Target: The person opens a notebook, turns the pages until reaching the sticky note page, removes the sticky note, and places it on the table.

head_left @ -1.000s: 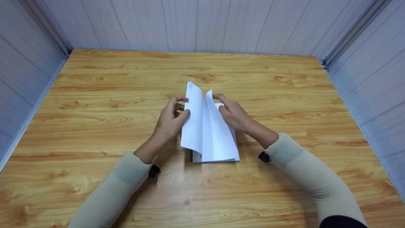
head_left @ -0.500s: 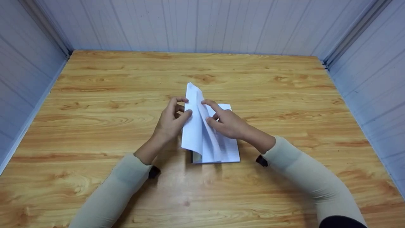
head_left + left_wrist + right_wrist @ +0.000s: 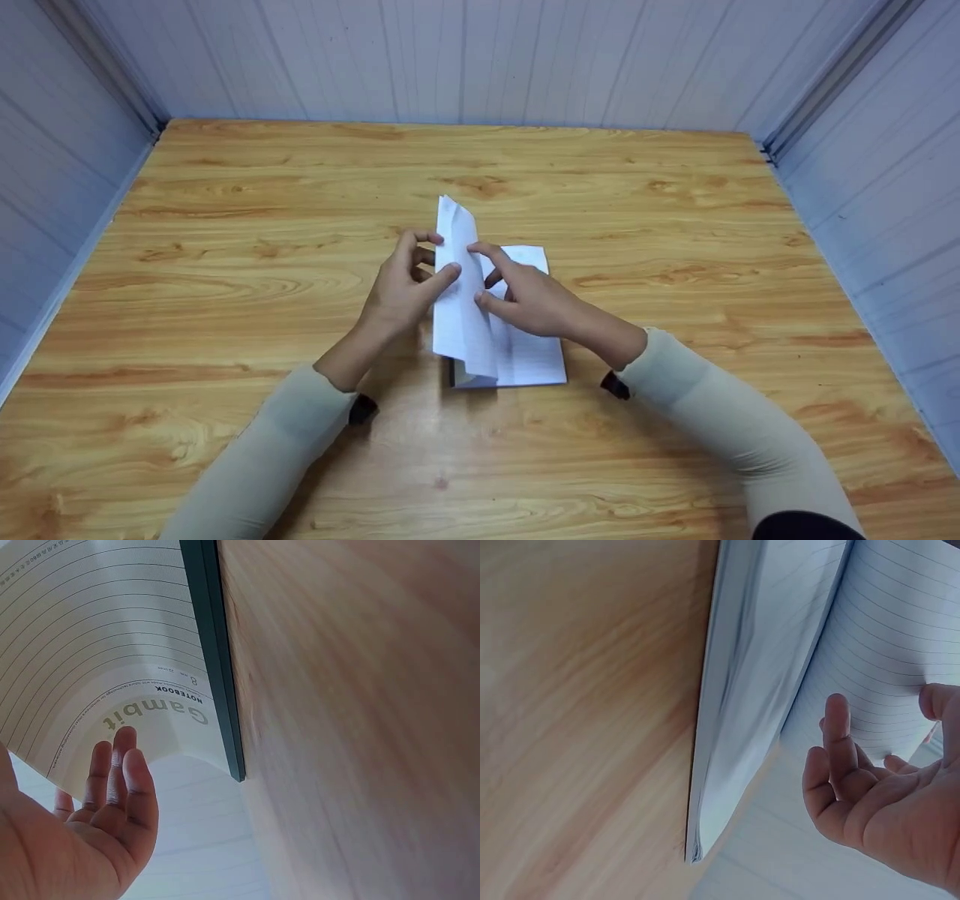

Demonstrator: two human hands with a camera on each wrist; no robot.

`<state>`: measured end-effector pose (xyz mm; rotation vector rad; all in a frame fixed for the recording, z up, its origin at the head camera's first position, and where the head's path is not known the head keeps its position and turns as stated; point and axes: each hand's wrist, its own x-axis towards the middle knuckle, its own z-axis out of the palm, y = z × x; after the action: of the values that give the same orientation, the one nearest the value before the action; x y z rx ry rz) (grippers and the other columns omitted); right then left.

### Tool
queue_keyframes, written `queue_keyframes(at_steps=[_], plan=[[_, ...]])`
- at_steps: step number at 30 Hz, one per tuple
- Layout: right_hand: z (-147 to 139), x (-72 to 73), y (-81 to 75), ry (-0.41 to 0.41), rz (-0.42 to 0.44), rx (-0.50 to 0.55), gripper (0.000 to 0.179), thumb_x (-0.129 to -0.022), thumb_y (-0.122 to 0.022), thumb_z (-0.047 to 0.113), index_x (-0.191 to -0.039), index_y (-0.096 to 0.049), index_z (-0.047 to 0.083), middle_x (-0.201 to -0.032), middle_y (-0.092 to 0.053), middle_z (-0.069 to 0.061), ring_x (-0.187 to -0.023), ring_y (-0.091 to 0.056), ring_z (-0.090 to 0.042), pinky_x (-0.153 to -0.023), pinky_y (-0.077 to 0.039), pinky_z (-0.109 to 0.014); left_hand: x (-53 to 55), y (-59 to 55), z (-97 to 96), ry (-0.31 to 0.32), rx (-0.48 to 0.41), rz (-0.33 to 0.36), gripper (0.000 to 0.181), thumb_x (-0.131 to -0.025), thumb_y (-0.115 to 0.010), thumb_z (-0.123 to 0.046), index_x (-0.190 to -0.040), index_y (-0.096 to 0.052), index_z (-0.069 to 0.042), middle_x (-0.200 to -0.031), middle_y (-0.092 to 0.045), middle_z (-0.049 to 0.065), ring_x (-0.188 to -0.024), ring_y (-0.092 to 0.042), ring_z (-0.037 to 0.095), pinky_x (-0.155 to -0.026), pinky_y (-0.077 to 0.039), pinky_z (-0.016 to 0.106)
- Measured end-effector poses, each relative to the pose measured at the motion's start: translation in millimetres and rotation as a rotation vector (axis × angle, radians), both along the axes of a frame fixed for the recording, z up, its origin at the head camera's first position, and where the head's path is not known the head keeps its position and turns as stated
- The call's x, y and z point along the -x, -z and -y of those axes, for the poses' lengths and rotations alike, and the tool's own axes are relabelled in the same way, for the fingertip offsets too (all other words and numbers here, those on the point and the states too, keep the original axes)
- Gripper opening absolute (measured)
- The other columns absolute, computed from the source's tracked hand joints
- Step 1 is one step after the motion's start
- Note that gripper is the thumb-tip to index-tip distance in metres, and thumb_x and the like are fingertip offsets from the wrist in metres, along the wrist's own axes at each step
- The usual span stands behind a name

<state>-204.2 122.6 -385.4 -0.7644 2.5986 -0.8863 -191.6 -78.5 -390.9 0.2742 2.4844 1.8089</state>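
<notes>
Notebook [image 3: 532, 364] lying flat on the wood-grain counter [image 3: 225, 337], between my two hands. Left grip [image 3: 397, 289] pinching the lifted leaves [image 3: 448, 322], thumb on the upper face, fingers behind. Right grip [image 3: 536, 300] pinching nothing that I can see: forefinger and thumb spread, tips against the nearest page [image 3: 478, 349]. Step in hand, I judge: leafing through, this page going over to join the lifted bunch. Next move likely calls for my left thumb to ease up, take the page under, and free the right. Paper thin, white, matt, ruled; the leaves bow in a soft curve. Print on the underside reads "Gambit" and "NOTEBOOK". Cover edge [image 3: 214, 660] dark, straight, stiff-looking.
</notes>
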Motion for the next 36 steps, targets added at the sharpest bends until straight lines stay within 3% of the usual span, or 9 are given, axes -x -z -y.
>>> queue_keyframes(at_steps=[11,20,24,29,32,36], plan=[[3,-3.2,-4.3,-0.005,-0.038,0.030,0.053,-0.086,-0.045,0.042,-0.131,-0.018,0.045,-0.109,-0.056,0.001,-0.069,-0.055,-0.010,-0.059,-0.046,-0.025,-0.8,-0.6,-0.7,-0.013,-0.014,0.018,0.042,-0.077,-0.061,-0.036,-0.111,-0.040,-0.026,-0.094,-0.060,0.005,-0.072,-0.061,0.018,-0.062,-0.050,0.030],[0,-0.2,-2.2,0.013,-0.081,0.003,0.052,-0.086,-0.045,0.041,-0.132,-0.021,0.042,-0.111,-0.054,-0.001,-0.074,-0.056,-0.010,-0.061,-0.046,-0.025,-12.5,-24.0,-4.5,-0.030,-0.028,0.012,0.037,-0.079,-0.056,-0.013,-0.112,-0.041,-0.011,-0.091,-0.061,0.011,-0.068,-0.059,0.019,-0.062,-0.050,0.028],[-5,6.4,1.6,0.061,-0.175,-0.077,0.044,-0.086,-0.045,0.039,-0.128,-0.036,0.027,-0.113,-0.052,-0.003,-0.092,-0.053,-0.015,-0.074,-0.045,-0.031,-7.7,-17.8,-4.8,-0.042,-0.019,0.007,0.036,-0.079,-0.055,-0.014,-0.112,-0.042,-0.014,-0.089,-0.061,0.009,-0.067,-0.058,0.017,-0.061,-0.049,0.027],[-13,17.3,7.3,0.153,-0.276,-0.270,0.040,-0.084,-0.049,0.039,-0.117,-0.050,0.016,-0.116,-0.049,-0.005,-0.108,-0.040,-0.024,-0.086,-0.034,-0.042,0.3,-2.5,-3.2,-0.047,-0.018,-0.010,0.035,-0.079,-0.054,-0.018,-0.111,-0.043,-0.021,-0.087,-0.061,0.005,-0.066,-0.058,0.018,-0.060,-0.049,0.029],[-19,23.2,10.7,0.209,-0.273,-0.387,0.049,-0.081,-0.051,0.043,-0.120,-0.048,0.014,-0.122,-0.044,-0.007,-0.114,-0.033,-0.028,-0.086,-0.028,-0.046,1.9,0.7,-2.9,-0.046,-0.019,-0.028,0.037,-0.078,-0.052,-0.018,-0.113,-0.042,-0.021,-0.088,-0.061,0.005,-0.066,-0.059,0.019,-0.060,-0.049,0.030],[-26,28.8,14.8,0.252,-0.215,-0.465,0.062,-0.079,-0.051,0.047,-0.128,-0.041,0.010,-0.128,-0.037,-0.011,-0.120,-0.026,-0.031,-0.089,-0.025,-0.048,2.5,0.9,-2.9,-0.046,-0.012,-0.032,0.039,-0.078,-0.051,-0.018,-0.116,-0.041,-0.022,-0.088,-0.061,0.004,-0.066,-0.059,0.019,-0.060,-0.050,0.030]])
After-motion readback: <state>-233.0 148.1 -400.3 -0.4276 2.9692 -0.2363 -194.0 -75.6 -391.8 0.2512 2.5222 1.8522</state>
